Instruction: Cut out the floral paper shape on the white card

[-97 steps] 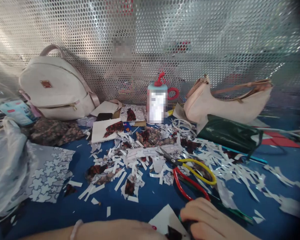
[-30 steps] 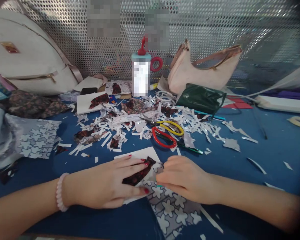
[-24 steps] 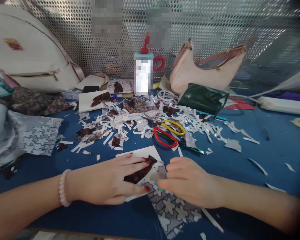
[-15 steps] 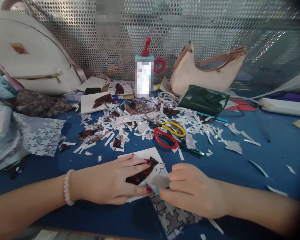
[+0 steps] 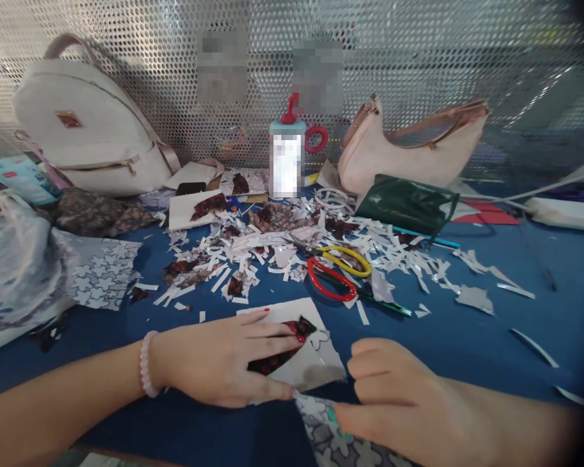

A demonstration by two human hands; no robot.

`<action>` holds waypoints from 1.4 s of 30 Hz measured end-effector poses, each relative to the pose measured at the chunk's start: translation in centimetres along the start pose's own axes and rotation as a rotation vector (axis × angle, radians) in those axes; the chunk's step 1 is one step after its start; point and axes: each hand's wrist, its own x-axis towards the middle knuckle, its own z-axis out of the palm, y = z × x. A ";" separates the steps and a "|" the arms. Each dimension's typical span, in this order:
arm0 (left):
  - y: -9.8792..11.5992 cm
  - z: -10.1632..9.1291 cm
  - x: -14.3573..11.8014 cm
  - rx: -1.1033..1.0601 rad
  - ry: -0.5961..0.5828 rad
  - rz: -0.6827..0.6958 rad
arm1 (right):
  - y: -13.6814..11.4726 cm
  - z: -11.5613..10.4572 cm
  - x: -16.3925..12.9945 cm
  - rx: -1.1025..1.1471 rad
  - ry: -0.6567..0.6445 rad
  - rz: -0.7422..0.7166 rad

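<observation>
My left hand point(image 5: 228, 357) lies flat with fingers spread on a white sheet of paper point(image 5: 321, 357). Its fingertips rest on a dark red-and-black fabric scrap point(image 5: 275, 360) on that sheet. The thumb tip meets the upper corner of a grey piece with white star-like shapes point(image 5: 331, 428), fabric or printed sheet. Thumb and curled fingers of my right hand point(image 5: 394, 389) pinch this grey piece near its upper edge; its lower part leaves the picture. Beyond the paper lie scissors point(image 5: 338, 269) with one red and one yellow handle, touched by neither hand.
Paper strips and fabric scraps point(image 5: 243, 246) litter the blue table point(image 5: 467, 344). Behind stand a white backpack point(image 5: 92, 130), a blurred tumbler point(image 5: 287, 162) and a pale handbag point(image 5: 418, 149). A dark green pouch point(image 5: 403, 204) is at right; patterned cloth point(image 5: 100, 272) lies left.
My right hand has drawn the grey patterned piece down and right, off the white paper. My left hand stays on the paper. The whole view has shifted slightly.
</observation>
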 end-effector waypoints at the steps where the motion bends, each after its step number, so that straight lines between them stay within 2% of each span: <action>1: 0.0 0.2 0.0 0.005 0.025 0.001 | 0.2 0.3 -0.1 0.035 0.013 0.031; 6: 0.4 0.6 0.1 0.027 0.167 -0.004 | 1.3 1.4 -0.2 0.309 0.077 0.293; 12: 0.6 -0.1 0.8 0.002 0.210 0.013 | 2.3 1.8 0.0 0.504 0.002 0.622; 14: 0.5 -0.2 0.7 -0.001 0.213 0.007 | 2.4 1.8 0.1 0.563 -0.013 0.676; 24: 0.4 0.3 0.5 0.062 0.235 0.022 | 2.4 1.7 0.0 0.692 -0.071 0.742; 30: 0.3 0.2 0.3 0.117 0.275 0.127 | 2.6 1.7 0.0 0.754 -0.061 0.672; 35: 0.3 0.2 0.3 0.141 0.279 0.139 | 2.7 1.7 -0.1 0.721 -0.057 0.546; 42: 0.3 0.4 0.2 0.130 0.293 0.148 | 2.8 2.0 0.2 0.629 -0.021 0.581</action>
